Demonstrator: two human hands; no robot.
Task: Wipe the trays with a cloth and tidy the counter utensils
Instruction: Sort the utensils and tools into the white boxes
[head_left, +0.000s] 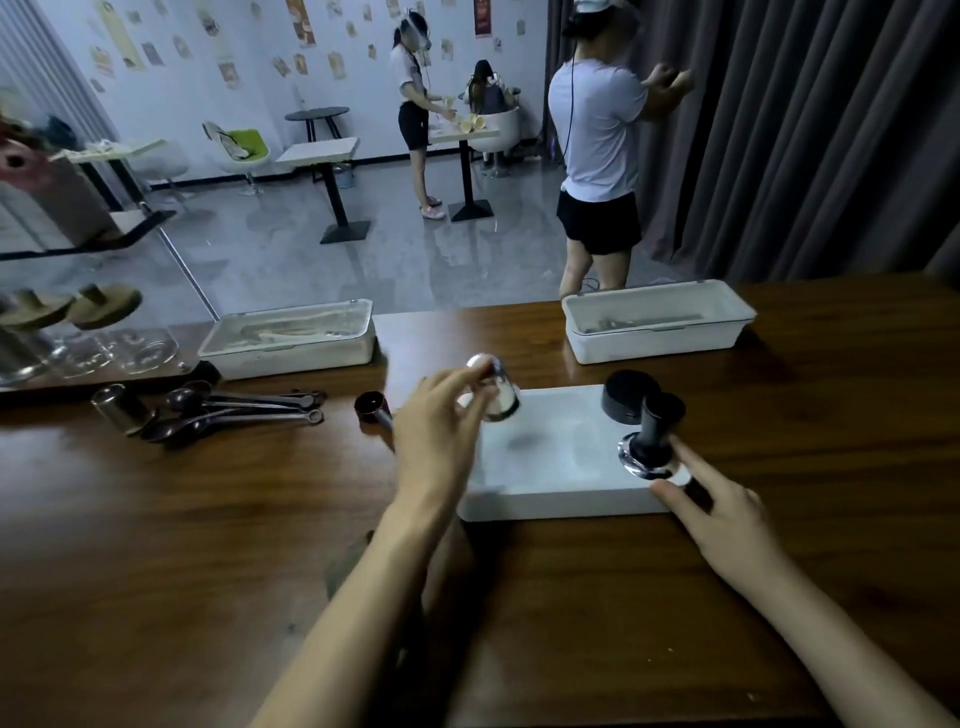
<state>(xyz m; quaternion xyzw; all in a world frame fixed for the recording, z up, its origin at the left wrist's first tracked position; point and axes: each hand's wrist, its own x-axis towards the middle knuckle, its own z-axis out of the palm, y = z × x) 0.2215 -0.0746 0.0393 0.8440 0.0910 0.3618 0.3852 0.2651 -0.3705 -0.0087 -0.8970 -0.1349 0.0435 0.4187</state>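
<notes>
– shaker (493, 389) in the left hand (441, 431), see it? small glass one, metal cap, something white in the bottom.
– yes. fingertips and thumb pinch it up near the cap. it is tilted and lifted clear of the white tray (550, 467). a bit blurred, though.
– where does the tray sit?
– flat on the wooden counter (208, 519), right in front of the person. a black round pot (626, 395) stands at its far right corner. a tamper (652, 441) stands just in front of that, black handle up, shiny metal base down near the tray's right edge.
– and the right hand (722, 514)?
– fairly wide, fingers straight. the index finger lies against the right side of the tamper's base and the thumb reaches to its near rim. nothing is curled round it.
– utensils?
– on the counter, left of the tray: dark measuring spoons (234, 413) lying in a bunch, handles pointing right, a small metal cup (122, 408) at their left end, and a dark scoop (371, 408) just beside the left hand.
– along the back edge?
– left box (291, 340) and right box (657, 322), both white with clear lids, well apart. i cannot make out what lies inside them.
</notes>
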